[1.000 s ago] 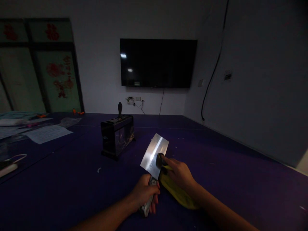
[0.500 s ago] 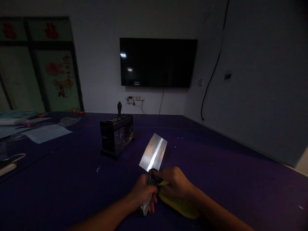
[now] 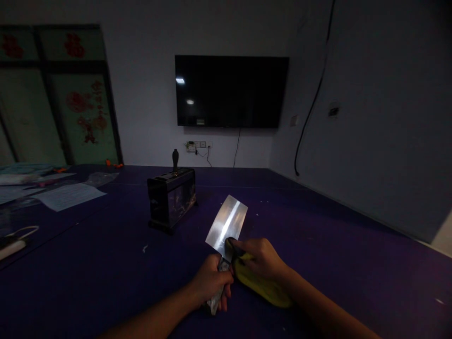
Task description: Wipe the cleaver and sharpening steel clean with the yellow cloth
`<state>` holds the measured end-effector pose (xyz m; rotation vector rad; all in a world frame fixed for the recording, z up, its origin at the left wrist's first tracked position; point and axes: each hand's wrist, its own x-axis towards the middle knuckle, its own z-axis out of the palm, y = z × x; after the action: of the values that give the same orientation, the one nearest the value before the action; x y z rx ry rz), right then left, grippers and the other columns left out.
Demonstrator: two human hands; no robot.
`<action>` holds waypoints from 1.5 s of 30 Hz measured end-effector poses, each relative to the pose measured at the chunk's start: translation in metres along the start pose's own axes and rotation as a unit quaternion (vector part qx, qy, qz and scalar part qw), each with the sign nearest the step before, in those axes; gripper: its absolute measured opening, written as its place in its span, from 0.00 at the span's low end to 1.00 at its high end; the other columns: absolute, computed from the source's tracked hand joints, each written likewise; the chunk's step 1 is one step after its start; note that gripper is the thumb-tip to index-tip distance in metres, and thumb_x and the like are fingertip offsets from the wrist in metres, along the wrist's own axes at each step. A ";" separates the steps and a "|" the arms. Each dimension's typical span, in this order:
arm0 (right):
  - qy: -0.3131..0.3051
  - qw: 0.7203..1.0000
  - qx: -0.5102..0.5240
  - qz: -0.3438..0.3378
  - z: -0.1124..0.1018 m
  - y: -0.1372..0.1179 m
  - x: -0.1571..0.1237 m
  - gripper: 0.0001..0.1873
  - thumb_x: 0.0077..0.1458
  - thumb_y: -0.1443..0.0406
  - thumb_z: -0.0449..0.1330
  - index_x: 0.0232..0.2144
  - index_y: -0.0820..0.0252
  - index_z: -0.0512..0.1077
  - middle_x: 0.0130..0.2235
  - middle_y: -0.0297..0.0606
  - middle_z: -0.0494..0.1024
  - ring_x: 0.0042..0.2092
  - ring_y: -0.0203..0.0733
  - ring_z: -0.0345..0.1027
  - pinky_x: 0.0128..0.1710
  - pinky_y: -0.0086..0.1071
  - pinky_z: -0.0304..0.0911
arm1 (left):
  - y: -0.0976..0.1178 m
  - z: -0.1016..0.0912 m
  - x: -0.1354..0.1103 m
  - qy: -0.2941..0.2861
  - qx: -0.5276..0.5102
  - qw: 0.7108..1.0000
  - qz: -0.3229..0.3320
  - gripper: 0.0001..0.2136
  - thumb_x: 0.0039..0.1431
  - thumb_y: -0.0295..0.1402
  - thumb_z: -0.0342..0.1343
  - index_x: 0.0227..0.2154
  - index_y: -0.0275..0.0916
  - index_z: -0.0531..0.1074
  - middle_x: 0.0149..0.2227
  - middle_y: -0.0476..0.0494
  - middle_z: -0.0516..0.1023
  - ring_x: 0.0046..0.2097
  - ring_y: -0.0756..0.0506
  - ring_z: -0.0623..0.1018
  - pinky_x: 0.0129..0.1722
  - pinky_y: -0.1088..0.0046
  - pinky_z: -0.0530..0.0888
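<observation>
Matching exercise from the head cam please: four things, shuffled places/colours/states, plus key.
Things
1. cleaver
2. cloth
3. dark box
4. screen

Descriptions
A. mounted on the back wall
B. held in the left hand
C. standing on the purple table
D. mostly yellow, in the right hand

Pairs: 1-B, 2-D, 3-C, 4-A

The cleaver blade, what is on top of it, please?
A dark part of the yellow cloth, held by the right hand, lies on the lower right of the blade, near the handle. The metal beneath it cannot be seen.
</observation>
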<state>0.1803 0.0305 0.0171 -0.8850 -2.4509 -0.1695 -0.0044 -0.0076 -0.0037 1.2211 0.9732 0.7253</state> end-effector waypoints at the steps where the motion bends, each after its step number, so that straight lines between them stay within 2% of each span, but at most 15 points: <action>1: 0.006 1.000 0.003 0.007 0.000 0.002 0.000 0.30 0.40 0.72 0.52 0.50 0.58 0.65 0.29 0.37 0.76 0.29 0.38 0.68 0.27 0.27 0.57 | -0.001 0.000 0.000 -0.004 0.001 1.000 0.000 0.12 0.41 0.28 0.49 0.33 0.37 0.58 0.12 0.54 0.66 0.10 0.50 0.65 0.09 0.80 0.62; 4: 0.013 1.000 0.010 0.027 0.000 0.007 -0.002 0.30 0.40 0.72 0.51 0.50 0.58 0.65 0.30 0.37 0.76 0.29 0.37 0.68 0.28 0.26 0.58 | -0.001 -0.001 0.000 -0.012 0.001 1.000 0.004 0.11 0.42 0.29 0.50 0.32 0.37 0.58 0.12 0.54 0.65 0.10 0.50 0.65 0.09 0.80 0.61; 10: 0.041 0.997 -0.028 0.059 0.000 0.011 -0.003 0.28 0.41 0.72 0.51 0.48 0.60 0.67 0.28 0.37 0.76 0.26 0.38 0.68 0.26 0.27 0.58 | 0.003 0.001 -0.003 -0.021 0.011 1.000 0.004 0.11 0.41 0.25 0.47 0.31 0.38 0.58 0.12 0.55 0.65 0.10 0.51 0.64 0.09 0.80 0.61; 15: 0.056 0.996 -0.031 0.067 0.001 0.014 -0.004 0.27 0.43 0.71 0.51 0.48 0.61 0.67 0.30 0.39 0.77 0.28 0.39 0.69 0.28 0.28 0.60 | 0.004 0.000 -0.003 -0.024 0.027 0.999 -0.007 0.10 0.41 0.23 0.47 0.31 0.37 0.59 0.12 0.55 0.65 0.10 0.51 0.65 0.10 0.81 0.61; 28: 0.116 0.979 -0.064 0.155 0.005 0.027 -0.005 0.23 0.49 0.68 0.51 0.49 0.59 0.65 0.37 0.41 0.77 0.34 0.43 0.72 0.32 0.31 0.65 | 0.001 -0.002 -0.003 -0.043 0.063 0.997 -0.013 0.10 0.44 0.25 0.49 0.33 0.37 0.59 0.12 0.56 0.65 0.11 0.51 0.66 0.11 0.81 0.62; 38: 0.132 0.979 -0.022 0.152 0.009 0.028 -0.006 0.24 0.48 0.67 0.51 0.49 0.61 0.66 0.37 0.42 0.78 0.34 0.43 0.72 0.33 0.31 0.66 | 0.002 0.000 -0.003 -0.042 0.051 0.998 -0.010 0.06 0.45 0.26 0.49 0.29 0.37 0.59 0.11 0.55 0.65 0.10 0.51 0.65 0.11 0.82 0.61; 45: 0.127 0.982 -0.004 0.140 0.008 0.023 -0.006 0.22 0.48 0.67 0.50 0.48 0.63 0.67 0.35 0.42 0.78 0.32 0.42 0.72 0.31 0.30 0.65 | 0.001 0.001 -0.003 -0.039 0.039 0.998 -0.003 0.08 0.46 0.29 0.51 0.30 0.37 0.59 0.12 0.55 0.65 0.10 0.51 0.65 0.10 0.80 0.62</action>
<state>0.1954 0.0472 0.0055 -1.1265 -2.0681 -0.1781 -0.0050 -0.0105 -0.0021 1.3054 0.9474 0.6351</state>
